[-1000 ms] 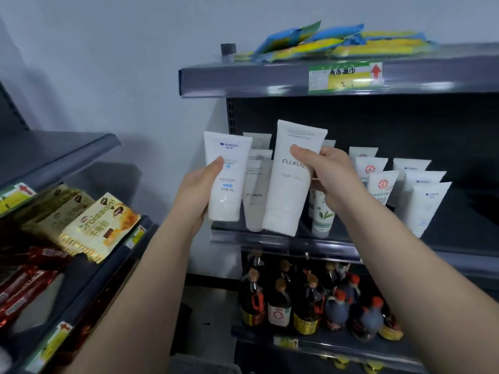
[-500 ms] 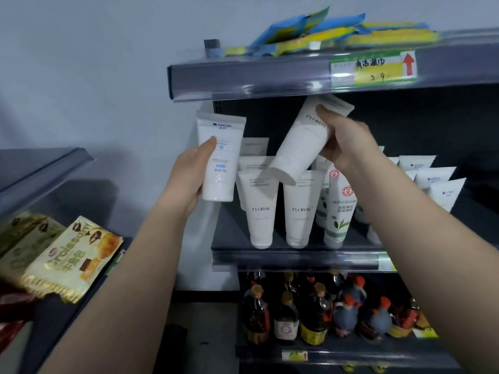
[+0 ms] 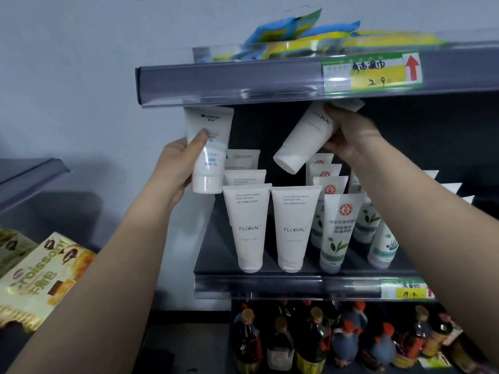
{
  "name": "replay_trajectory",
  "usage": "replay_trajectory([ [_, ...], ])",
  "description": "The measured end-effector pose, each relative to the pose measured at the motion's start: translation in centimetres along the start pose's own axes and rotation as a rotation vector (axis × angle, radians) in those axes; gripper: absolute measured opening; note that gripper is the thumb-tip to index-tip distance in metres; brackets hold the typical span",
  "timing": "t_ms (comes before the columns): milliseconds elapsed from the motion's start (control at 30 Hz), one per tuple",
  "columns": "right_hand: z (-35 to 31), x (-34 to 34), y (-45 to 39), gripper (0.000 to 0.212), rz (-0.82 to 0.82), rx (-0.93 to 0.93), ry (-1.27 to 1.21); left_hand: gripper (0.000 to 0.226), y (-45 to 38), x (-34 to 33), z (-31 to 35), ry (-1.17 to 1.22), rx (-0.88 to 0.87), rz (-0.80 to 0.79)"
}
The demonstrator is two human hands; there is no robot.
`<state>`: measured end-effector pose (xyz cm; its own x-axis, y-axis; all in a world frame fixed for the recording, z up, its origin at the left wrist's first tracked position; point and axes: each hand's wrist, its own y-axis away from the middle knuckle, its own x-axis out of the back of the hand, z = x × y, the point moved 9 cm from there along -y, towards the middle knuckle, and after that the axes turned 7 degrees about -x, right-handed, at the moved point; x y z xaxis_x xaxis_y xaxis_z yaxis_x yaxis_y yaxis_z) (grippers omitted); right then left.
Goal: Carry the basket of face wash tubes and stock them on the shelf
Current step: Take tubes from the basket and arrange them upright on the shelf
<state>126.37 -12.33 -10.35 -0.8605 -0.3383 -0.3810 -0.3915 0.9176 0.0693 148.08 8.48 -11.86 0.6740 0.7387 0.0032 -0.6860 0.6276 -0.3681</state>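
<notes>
My left hand [image 3: 175, 168] grips a white tube with blue print [image 3: 209, 149], held upright, cap down, at the shelf's left end. My right hand [image 3: 348, 136] holds a white FLORAL tube [image 3: 305, 139] tilted, cap pointing down-left, high under the upper shelf and above the standing rows. On the dark middle shelf [image 3: 270, 279] stand two front FLORAL tubes [image 3: 248, 228], more white tubes behind them, and green-leaf tubes with a red emblem [image 3: 337, 230] to the right. The basket is out of view.
The upper shelf [image 3: 229, 79] carries blue-yellow packets [image 3: 310, 36] and a green-yellow price tag [image 3: 372, 72]. Dark bottles with orange caps [image 3: 310, 341] fill the shelf below. At left, croissant packs [image 3: 46, 279] lie on a neighbouring rack beside a grey wall.
Both hands have risen and moved closer to the shelf. The FLORAL tube went from upright to tilted and now sits deeper under the upper shelf; the left tube shifted right toward the shelf.
</notes>
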Motion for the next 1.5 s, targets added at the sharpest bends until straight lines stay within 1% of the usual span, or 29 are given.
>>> replay_trajectory([
  [100,0.0,-0.3,-0.8,0.033,-0.032,0.024,0.068,0.028,-0.4,0.1,0.3,-0.01,-0.043,0.008],
  [200,-0.2,-1.0,-1.1,0.025,-0.089,0.06,0.205,0.028,-0.8,0.5,0.6,-0.017,-0.078,0.026],
  [233,-0.1,-1.4,-1.2,0.024,-0.114,0.071,0.27,0.027,-0.9,0.6,0.7,-0.013,-0.084,0.024],
  [367,0.8,-3.0,-1.2,0.035,-0.221,0.088,0.557,0.024,-1.4,0.6,0.7,-0.009,-0.088,0.022],
  [500,2.4,-4.3,-0.6,0.033,-0.366,0.082,0.773,0.024,-1.6,0.4,0.6,-0.007,-0.093,0.004],
  [567,3.0,-4.5,-0.4,0.034,-0.406,0.087,0.857,0.024,-1.7,0.4,0.5,-0.008,-0.095,-0.003],
  [633,3.4,-4.7,-0.5,0.034,-0.43,0.082,0.911,0.024,-1.8,0.4,0.4,-0.014,-0.099,-0.008],
  [733,3.8,-4.8,-0.3,0.021,-0.459,0.077,1.025,0.023,-1.9,0.3,0.5,-0.027,-0.114,-0.02],
  [800,4.1,-5.0,-0.2,0.017,-0.475,0.088,1.118,0.022,-1.9,0.2,0.6,-0.026,-0.123,-0.029],
  [900,4.7,-5.2,0.0,0.016,-0.49,0.099,1.221,0.022,-1.9,0.0,0.5,-0.024,-0.134,-0.049],
  [967,5.2,-5.2,0.1,0.016,-0.504,0.095,1.336,0.021,-1.8,-0.2,0.2,-0.031,-0.134,-0.061],
  [1033,5.5,-5.2,0.1,0.023,-0.494,0.108,1.447,0.02,-1.8,-0.2,-0.1,-0.052,-0.129,-0.07],
  [1233,6.5,-5.5,0.1,0.022,-0.5,0.134,1.591,0.019,-1.7,0.0,-0.4,-0.069,-0.146,-0.088],
  [1500,6.8,-5.8,0.2,0.024,-0.525,0.112,1.607,0.017,-0.9,0.4,-0.4,-0.067,-0.147,-0.108],
])
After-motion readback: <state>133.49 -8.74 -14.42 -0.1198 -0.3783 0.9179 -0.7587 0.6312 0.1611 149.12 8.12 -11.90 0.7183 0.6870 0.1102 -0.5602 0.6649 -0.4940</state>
